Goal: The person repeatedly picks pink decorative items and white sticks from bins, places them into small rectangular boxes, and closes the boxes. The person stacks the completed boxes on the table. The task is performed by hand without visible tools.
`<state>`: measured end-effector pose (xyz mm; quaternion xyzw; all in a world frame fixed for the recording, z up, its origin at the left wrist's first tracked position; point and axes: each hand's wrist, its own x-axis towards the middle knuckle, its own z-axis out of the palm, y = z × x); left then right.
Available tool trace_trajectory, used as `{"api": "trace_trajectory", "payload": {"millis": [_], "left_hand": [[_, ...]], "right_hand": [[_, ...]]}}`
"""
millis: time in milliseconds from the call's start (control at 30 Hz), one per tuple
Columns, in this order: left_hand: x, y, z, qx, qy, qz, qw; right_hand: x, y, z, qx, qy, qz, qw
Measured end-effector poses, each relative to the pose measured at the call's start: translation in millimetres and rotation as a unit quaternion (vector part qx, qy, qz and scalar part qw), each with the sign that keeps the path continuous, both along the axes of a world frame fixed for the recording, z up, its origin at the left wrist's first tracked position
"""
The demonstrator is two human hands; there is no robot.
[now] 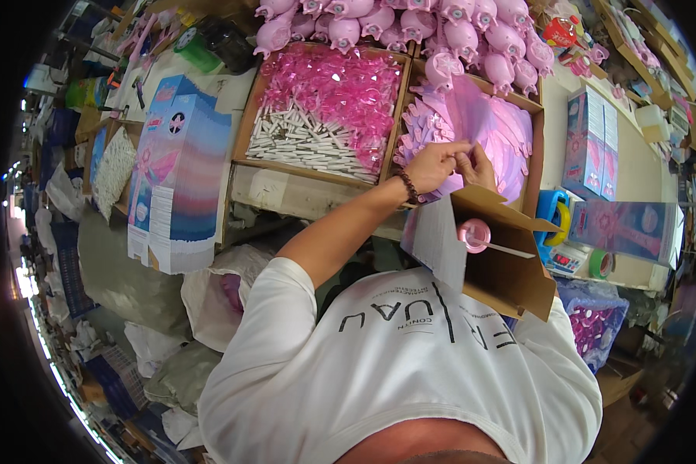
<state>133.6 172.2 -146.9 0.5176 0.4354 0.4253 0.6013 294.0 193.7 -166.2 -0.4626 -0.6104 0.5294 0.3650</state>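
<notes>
Above a parts box, my left hand [432, 165], with a dark beaded bracelet at the wrist, pinches the lower end of a translucent pink wing-shaped piece [467, 110]. My right hand [480, 168] meets it there, thumb and fingers on the same end; the exact grip is partly hidden. Below the hands, similar pink and lilac wing pieces [507, 139] fill a cardboard tray [535, 156]. Close to my chest is an open brown carton [499, 281], which hides my right forearm. A pink round part [474, 235] with a white strip shows at its opening.
Left of the tray lie clear pink plastic parts [336, 75] and white sticks [307, 142]. Pink rounded toy bodies [461, 35] are heaped behind. Printed flat boxes [177, 174] stand left; printed cartons [591, 145], a blue tape dispenser [548, 217] and green tape [600, 264] stand right.
</notes>
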Motion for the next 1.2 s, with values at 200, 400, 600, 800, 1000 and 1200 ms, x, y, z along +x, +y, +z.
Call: {"api": "trace_trajectory", "payload": {"millis": [200, 400, 600, 800, 1000, 1200], "left_hand": [[-43.8, -14.2, 13.9, 0.233, 0.238, 0.001, 0.943], [-191.6, -38.2, -24.4, 0.18, 0.541, 0.026, 0.821], [-262.8, -19.4, -72.8, 0.169, 0.658, 0.008, 0.734], [-229.5, -8.8, -62.9, 0.105, 0.582, -0.057, 0.804], [-217.3, -27.1, -77.8, 0.21, 0.545, -0.003, 0.812], [-173.0, -31.9, -44.2, -0.024, 0.584, 0.054, 0.81]], "right_hand": [[7.4, -12.3, 6.1, -0.095, -0.084, -0.185, 0.975], [35.9, -31.7, 6.4, -0.176, -0.034, -0.301, 0.937], [111.3, -70.8, -14.2, -0.124, -0.002, -0.362, 0.924], [144.7, -111.8, -13.6, -0.104, 0.043, -0.401, 0.909], [170.5, -130.8, -39.1, -0.032, 0.104, -0.39, 0.914], [157.8, -130.9, 16.5, -0.123, 0.117, -0.414, 0.895]]}}
